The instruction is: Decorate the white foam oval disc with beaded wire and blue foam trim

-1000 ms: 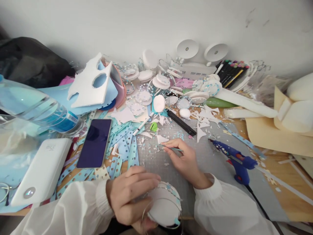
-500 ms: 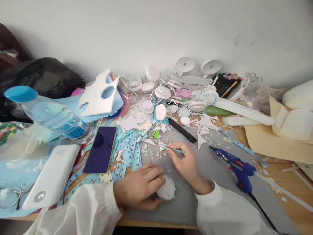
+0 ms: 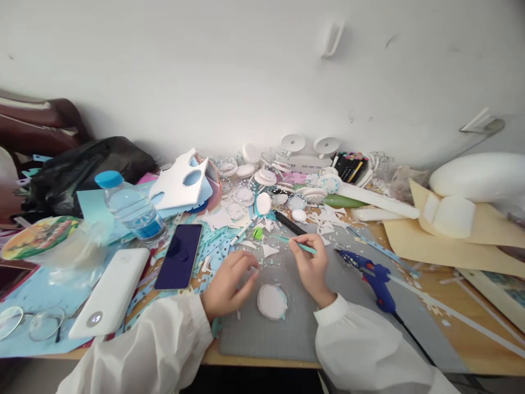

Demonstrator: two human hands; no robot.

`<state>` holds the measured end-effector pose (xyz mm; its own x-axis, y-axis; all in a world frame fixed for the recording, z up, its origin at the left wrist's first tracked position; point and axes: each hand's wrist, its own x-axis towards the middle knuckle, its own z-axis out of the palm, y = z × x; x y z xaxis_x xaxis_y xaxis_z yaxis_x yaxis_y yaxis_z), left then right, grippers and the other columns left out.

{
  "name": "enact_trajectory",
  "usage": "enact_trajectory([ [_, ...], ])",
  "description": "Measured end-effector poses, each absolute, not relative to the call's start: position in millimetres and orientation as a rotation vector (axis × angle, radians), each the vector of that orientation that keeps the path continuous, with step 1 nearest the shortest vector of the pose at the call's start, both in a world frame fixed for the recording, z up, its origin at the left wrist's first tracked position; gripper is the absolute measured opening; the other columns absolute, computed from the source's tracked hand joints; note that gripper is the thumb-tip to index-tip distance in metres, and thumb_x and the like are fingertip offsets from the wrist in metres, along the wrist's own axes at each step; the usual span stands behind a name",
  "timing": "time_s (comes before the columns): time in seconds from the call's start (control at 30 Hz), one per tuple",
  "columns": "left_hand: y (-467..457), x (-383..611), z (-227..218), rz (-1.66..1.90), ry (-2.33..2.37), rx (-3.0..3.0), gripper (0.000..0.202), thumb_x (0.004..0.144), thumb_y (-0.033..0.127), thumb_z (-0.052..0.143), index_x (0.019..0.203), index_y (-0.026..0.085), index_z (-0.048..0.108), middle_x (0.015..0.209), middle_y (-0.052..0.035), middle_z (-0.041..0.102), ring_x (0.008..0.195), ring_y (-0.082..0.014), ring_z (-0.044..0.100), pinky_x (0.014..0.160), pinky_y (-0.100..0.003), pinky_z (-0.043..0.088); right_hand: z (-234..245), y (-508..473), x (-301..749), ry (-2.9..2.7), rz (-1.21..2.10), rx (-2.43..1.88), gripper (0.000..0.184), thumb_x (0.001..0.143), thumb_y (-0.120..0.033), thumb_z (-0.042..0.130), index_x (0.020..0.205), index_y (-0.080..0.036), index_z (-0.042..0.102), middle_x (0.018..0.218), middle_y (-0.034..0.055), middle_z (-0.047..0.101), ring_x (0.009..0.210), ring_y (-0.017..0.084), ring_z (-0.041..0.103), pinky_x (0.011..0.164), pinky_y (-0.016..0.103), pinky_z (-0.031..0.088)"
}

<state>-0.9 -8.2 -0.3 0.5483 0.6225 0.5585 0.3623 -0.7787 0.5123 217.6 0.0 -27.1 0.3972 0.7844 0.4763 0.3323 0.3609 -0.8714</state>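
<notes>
A round white disc (image 3: 272, 301) with bits of pale blue at its rim lies flat on the grey cutting mat (image 3: 262, 343). My left hand (image 3: 230, 284) hovers left of the disc, fingers curved and apart, with nothing seen in it. Between the thumb and fingers of my right hand (image 3: 312, 265) is a slim teal stick-like tool (image 3: 307, 248), its thin tip pointing left over the mat. White paper scraps (image 3: 269, 250) and tiny blue bits lie near that tip, beside a small green round piece (image 3: 257, 233).
A blue glue gun (image 3: 371, 273) rests at right, its cord running forward. A black marker (image 3: 289, 223) lies behind my right hand. To the left are a phone (image 3: 179, 256), a white power bank (image 3: 112, 290), a water bottle (image 3: 133, 210) and glasses (image 3: 46, 323). Decorated white discs (image 3: 266, 176) crowd the back.
My left hand has let go of the white disc and drawn back to the left. My right hand keeps the teal tool. The view has tilted up, showing more wall.
</notes>
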Motion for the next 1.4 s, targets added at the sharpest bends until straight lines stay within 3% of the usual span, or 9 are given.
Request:
enact_trajectory([
  [0.27,10,9,12,0.775,0.967,2.588,0.01,0.093,0.015,0.05,0.091,0.017,0.06,0.089,-0.0056,0.062,0.085,-0.0191,0.062,0.076,-0.03,0.051,-27,3,223,-0.979,0.441,-1.14,0.033,0.08,-0.04,0.07,0.094,-0.024,0.044,0.084,-0.0003,0.062,0.069,0.016,0.064,0.066,0.032,0.054],
  [0.47,37,33,15,0.482,0.984,2.748,0.011,0.091,0.02,0.06,0.098,0.014,0.065,0.096,-0.01,0.063,0.093,-0.0243,0.062,0.083,-0.035,0.05,-25,4,224,-0.898,0.475,-1.096,0.036,0.078,-0.037,0.071,0.094,-0.024,0.042,0.081,-0.0033,0.059,0.065,0.013,0.061,0.067,0.031,0.052],
  [0.63,53,54,8,0.29,1.049,2.836,0.013,0.088,0.025,0.065,0.092,0.013,0.067,0.095,-0.0114,0.06,0.092,-0.0273,0.06,0.081,-0.039,0.048,-25,6,225,-0.851,0.494,-1.081,0.034,0.078,-0.036,0.072,0.093,-0.024,0.043,0.082,-0.004,0.058,0.063,0.012,0.061,0.064,0.029,0.051],
  [0.77,57,50,15,0.249,1.081,2.877,0.015,0.092,0.028,0.06,0.098,0.015,0.064,0.101,-0.0106,0.06,0.098,-0.0262,0.058,0.084,-0.037,0.046,-24,8,226,-0.83,0.503,-1.064,0.034,0.077,-0.035,0.073,0.092,-0.024,0.044,0.08,-0.0048,0.058,0.062,0.012,0.061,0.065,0.029,0.051],
  [1.0,59,3,33,0.25,1.339,2.827,0.017,0.093,0.023,0.055,0.102,0.013,0.064,0.103,-0.0143,0.061,0.099,-0.0323,0.057,0.087,-0.046,0.044,-24,5,224,-0.837,0.533,-1.068,0.035,0.077,-0.036,0.074,0.092,-0.024,0.045,0.08,-0.0043,0.059,0.064,0.013,0.061,0.065,0.03,0.051],
  [1.1,46,-12,35,0.276,1.403,2.779,0.026,0.095,0.027,0.054,0.113,0.01,0.062,0.108,-0.0173,0.06,0.102,-0.034,0.057,0.088,-0.049,0.045,-25,2,222,-0.847,0.543,-1.073,0.036,0.076,-0.037,0.075,0.092,-0.024,0.045,0.082,-0.0034,0.061,0.066,0.013,0.062,0.066,0.03,0.051],
  [1.23,6,-9,38,0.465,1.179,2.627,0.039,0.095,0.044,0.052,0.121,0.014,0.057,0.115,-0.015,0.059,0.11,-0.029,0.057,0.096,-0.044,0.047,-22,-2,222,-0.871,0.576,-1.091,0.035,0.077,-0.037,0.075,0.09,-0.023,0.046,0.08,-0.0033,0.062,0.063,0.013,0.062,0.064,0.03,0.052],
  [1.33,-27,6,34,0.479,1.085,2.539,0.083,0.075,0.066,0.068,0.133,0.011,0.048,0.129,-0.0205,0.052,0.119,-0.0361,0.052,0.099,-0.05,0.047,-17,-2,223,-0.923,0.609,-1.11,0.033,0.076,-0.037,0.075,0.088,-0.023,0.048,0.079,-0.0019,0.064,0.062,0.013,0.062,0.063,0.03,0.052],
  [1.4,-40,18,27,0.405,1.076,2.531,0.103,0.061,0.072,0.075,0.136,0.009,0.045,0.132,-0.0229,0.05,0.12,-0.0408,0.051,0.099,-0.055,0.046,-14,-1,225,-0.969,0.621,-1.118,0.032,0.076,-0.037,0.075,0.088,-0.023,0.049,0.079,-0.0011,0.066,0.063,0.014,0.063,0.063,0.03,0.053],
])
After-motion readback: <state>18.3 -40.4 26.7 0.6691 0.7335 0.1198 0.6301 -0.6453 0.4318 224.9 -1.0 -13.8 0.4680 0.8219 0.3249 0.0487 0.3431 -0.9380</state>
